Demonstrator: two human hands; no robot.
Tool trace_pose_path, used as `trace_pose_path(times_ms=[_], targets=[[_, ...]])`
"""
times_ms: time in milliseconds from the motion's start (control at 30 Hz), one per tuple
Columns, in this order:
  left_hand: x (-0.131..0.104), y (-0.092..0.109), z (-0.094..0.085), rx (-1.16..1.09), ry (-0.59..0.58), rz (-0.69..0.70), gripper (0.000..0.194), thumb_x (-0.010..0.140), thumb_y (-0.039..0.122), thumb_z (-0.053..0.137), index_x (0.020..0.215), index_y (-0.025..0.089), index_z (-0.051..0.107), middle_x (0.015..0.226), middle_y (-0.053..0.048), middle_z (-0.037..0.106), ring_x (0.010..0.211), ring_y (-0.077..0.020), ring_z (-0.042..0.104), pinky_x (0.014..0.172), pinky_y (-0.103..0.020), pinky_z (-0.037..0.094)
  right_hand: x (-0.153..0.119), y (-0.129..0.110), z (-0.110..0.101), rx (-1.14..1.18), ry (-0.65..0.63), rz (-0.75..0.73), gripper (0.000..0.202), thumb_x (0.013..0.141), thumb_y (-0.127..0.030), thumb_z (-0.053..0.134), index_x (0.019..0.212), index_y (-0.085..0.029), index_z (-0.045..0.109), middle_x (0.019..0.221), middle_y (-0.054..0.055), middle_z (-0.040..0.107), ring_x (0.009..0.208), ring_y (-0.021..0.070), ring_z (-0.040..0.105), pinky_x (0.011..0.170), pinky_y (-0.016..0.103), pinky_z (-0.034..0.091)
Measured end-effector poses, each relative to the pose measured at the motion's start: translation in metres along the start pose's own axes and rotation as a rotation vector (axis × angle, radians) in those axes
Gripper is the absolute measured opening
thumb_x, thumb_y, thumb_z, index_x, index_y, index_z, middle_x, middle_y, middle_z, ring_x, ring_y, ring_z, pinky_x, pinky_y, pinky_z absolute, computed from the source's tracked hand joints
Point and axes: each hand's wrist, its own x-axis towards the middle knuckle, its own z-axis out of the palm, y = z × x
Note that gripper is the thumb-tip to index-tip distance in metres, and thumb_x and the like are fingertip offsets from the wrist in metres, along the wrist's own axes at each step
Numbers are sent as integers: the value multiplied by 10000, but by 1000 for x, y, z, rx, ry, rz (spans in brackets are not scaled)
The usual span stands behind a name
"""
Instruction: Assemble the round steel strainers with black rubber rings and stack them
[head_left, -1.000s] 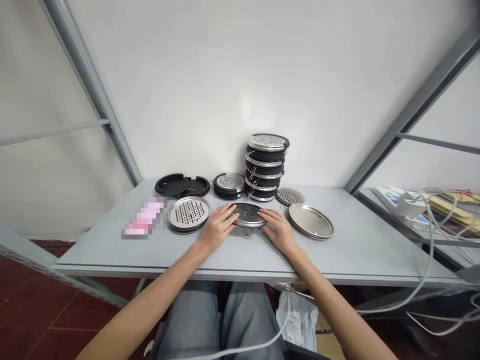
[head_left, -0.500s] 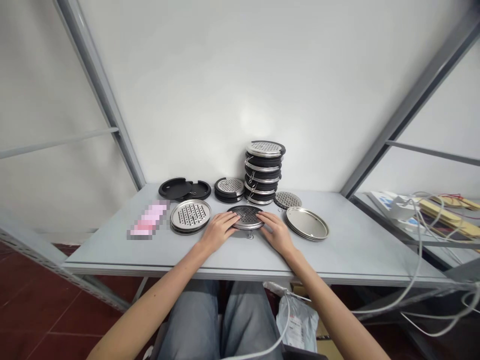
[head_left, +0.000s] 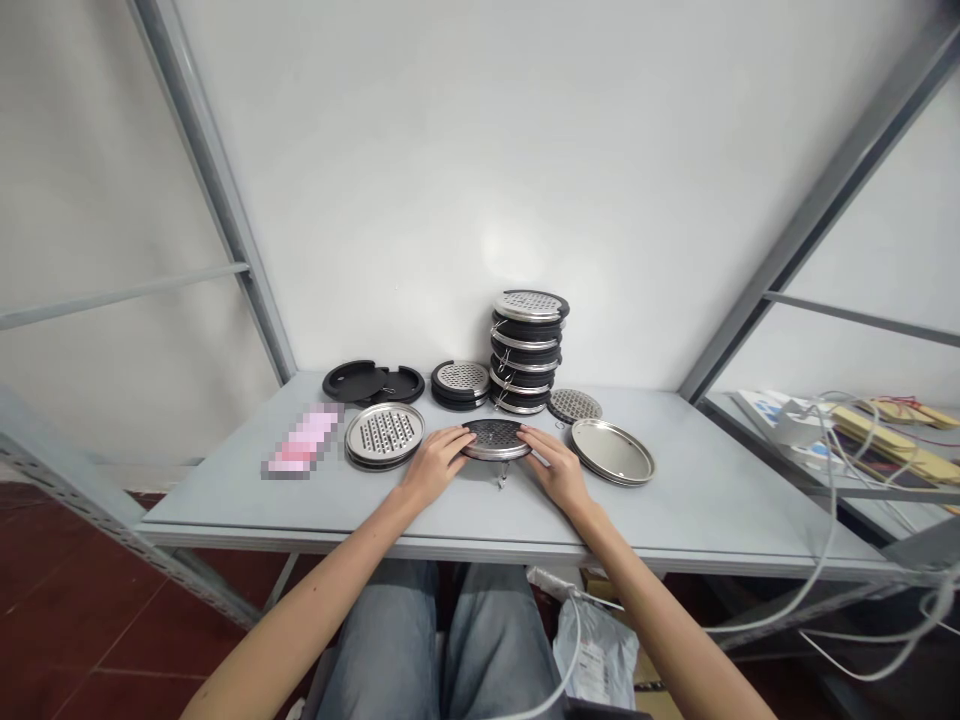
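My left hand (head_left: 435, 465) and my right hand (head_left: 559, 470) grip opposite sides of a round disc (head_left: 495, 438) with a dark perforated top and a silver rim. A small metal clasp (head_left: 503, 478) hangs from its front edge, and the disc looks slightly raised off the table. Left of it lies a stack of silver grater discs (head_left: 385, 433); to the right are plain silver discs (head_left: 613, 450). Behind stands a tall stack of black and silver discs (head_left: 528, 345), with a shorter stack (head_left: 460, 384) beside it.
Black round holders (head_left: 356, 382) lie at the back left, near a blurred pink item (head_left: 306, 440). A perforated silver disc (head_left: 575, 404) sits right of the tall stack. Metal posts flank the grey table (head_left: 712, 510). White cables (head_left: 829, 540) hang at the right.
The disc between my hands now appears lifted a little, its clasp hanging lower and more visible. Both hands keep their hold. The camera view has shifted slightly.
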Motion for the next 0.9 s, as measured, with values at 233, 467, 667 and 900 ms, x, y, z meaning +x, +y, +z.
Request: trace_pose_path(times_ms=[233,467,667,900], targets=[[1,3,-2,44,37,41,370,880,118,563,1239,206,584,1210,-92,646,1150,-246,578,985,-469,476,0,1,2,-6,23,49,347,907,-220,530,1244,-220,618,1285,112,618,1159,236,599,1008,437,493],[2,7,-5,45,76,95,359,897,124,528,1245,204,564,1197,-94,644,1125,-245,590,961,-472,496,-1,3,2,-47,23,120,349,868,-230,570,1212,-235,625,1291,99,600,1162,256,573,1008,462,469],[-1,12,-15,15,202,153,384,935,120,461,1312,183,495,1233,-114,608,1182,-219,558,1015,-449,480,3,6,4,63,90,377,378,892,-337,530,1240,-191,561,1253,135,575,990,231,631,851,414,546],[33,-17,-51,137,158,218,316,957,191,460,1244,236,582,1182,-70,662,1231,-245,531,1037,-507,448,2,13,7,78,-17,416,309,885,-345,516,1135,-181,597,1222,134,584,965,229,633,804,392,547]])
